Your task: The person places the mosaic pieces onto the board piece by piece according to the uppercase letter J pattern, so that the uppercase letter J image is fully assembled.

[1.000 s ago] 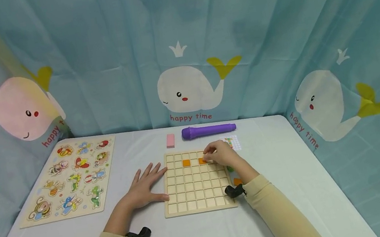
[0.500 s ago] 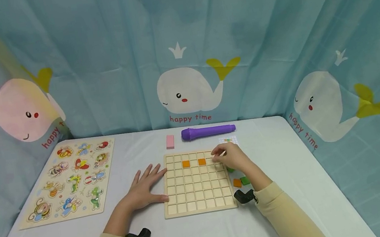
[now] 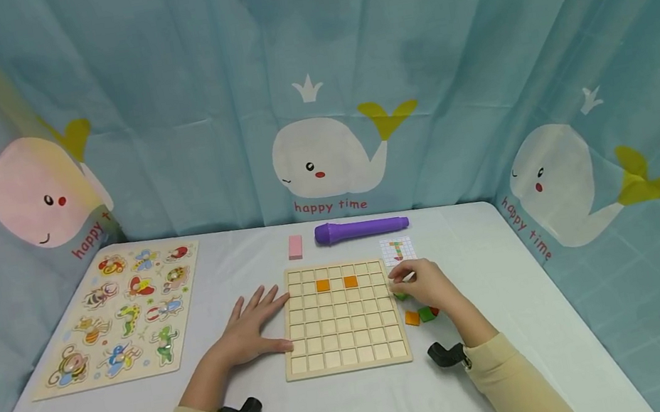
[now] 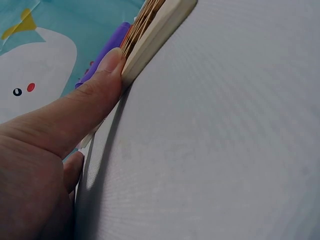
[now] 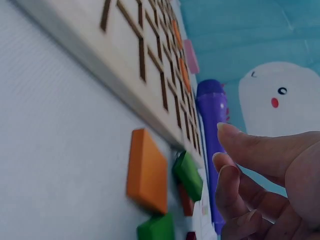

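Note:
A wooden grid board (image 3: 348, 340) lies in the middle of the table, with two orange square tiles (image 3: 323, 285) set apart in its second row from the back. My left hand (image 3: 246, 331) rests with spread fingers against the board's left edge; in the left wrist view its thumb (image 4: 102, 75) touches the rim. Just off the board's right edge is my right hand (image 3: 428, 284), fingers loosely bent and nothing between them. Below it lie loose tiles: an orange tile (image 5: 147, 172), a green tile (image 5: 188, 176), a second green tile (image 3: 426, 314) and a red one partly hidden.
A small card (image 3: 397, 250) with a coloured grid pattern lies behind the right hand. Farther back are a purple toy microphone (image 3: 362, 229) and a pink block (image 3: 295, 247). An insect puzzle board (image 3: 84, 353) occupies the table's left side. Whale-print curtains (image 3: 208, 175) enclose the table.
My right hand has let go of the right-hand orange tile on the board and drawn back rightward to the loose tiles. The left hand has stayed put.

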`<state>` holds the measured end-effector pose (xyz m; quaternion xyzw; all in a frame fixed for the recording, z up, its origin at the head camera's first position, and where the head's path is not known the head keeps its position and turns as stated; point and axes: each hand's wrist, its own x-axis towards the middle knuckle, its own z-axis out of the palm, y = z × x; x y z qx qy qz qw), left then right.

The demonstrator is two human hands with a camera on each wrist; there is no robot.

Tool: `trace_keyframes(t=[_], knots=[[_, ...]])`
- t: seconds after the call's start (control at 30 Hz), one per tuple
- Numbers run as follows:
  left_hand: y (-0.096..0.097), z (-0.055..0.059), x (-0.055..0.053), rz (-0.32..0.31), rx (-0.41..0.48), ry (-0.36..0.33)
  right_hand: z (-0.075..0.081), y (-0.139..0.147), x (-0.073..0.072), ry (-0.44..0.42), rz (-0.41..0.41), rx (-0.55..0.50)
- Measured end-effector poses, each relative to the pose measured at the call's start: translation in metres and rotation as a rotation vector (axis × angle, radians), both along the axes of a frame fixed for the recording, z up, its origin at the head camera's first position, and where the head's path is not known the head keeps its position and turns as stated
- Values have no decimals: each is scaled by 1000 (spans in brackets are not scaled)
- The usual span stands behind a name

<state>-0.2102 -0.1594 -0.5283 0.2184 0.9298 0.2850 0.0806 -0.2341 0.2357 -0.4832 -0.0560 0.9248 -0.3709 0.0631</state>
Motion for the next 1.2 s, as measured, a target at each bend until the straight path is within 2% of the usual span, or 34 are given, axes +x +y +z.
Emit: trace_keyframes(t=[0.63, 0.97, 1.2], knots=[[0, 2, 2, -4, 8, 8, -13, 14, 3, -50, -63, 60], [0, 3, 1, -8, -9, 3, 1, 16, 1, -33, -39, 61], [0, 4, 2, -2, 2, -11, 8, 2, -8, -34, -9, -3]])
